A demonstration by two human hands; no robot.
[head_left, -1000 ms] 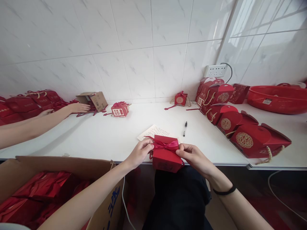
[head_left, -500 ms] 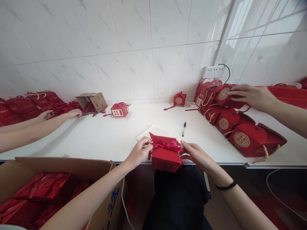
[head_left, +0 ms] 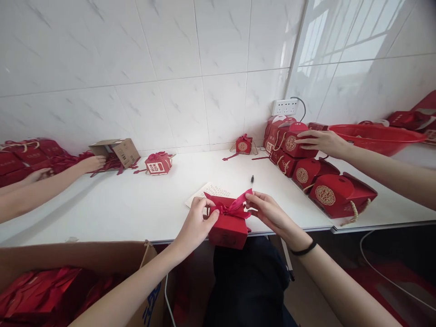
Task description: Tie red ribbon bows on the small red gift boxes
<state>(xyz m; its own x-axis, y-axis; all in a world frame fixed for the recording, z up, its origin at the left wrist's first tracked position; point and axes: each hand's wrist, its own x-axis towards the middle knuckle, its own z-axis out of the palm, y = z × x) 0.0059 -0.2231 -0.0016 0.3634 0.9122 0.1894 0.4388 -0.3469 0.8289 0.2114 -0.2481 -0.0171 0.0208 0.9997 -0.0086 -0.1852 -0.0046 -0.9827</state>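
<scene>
A red gift box point(head_left: 227, 230) rests at the table's front edge, partly over my lap, with a pink-red ribbon point(head_left: 240, 203) tied in a bow across its top. My left hand point(head_left: 203, 217) pinches the left side of the bow between thumb and fingers, against the box top. Between the fingertips of my right hand point(head_left: 264, 208), one ribbon end is pulled up and out to the right. Behind the box lies a printed sheet of paper point(head_left: 200, 193), partly covered by it. A black-capped pen point(head_left: 252, 180) lies just beyond my right hand.
At right, a co-worker's hand point(head_left: 318, 141) touches stacked red boxes point(head_left: 325, 195) near a red basin point(head_left: 378, 136). A co-worker's hands point(head_left: 93, 164) reach toward a small carton point(head_left: 126, 152) at left. A large cardboard box point(head_left: 112, 254) stands front left. Two small red boxes sit farther back.
My right hand has taken hold of a ribbon end and drawn it up. My left hand has moved onto the bow. The right co-worker's box now sits on the stack. The view has shifted right.
</scene>
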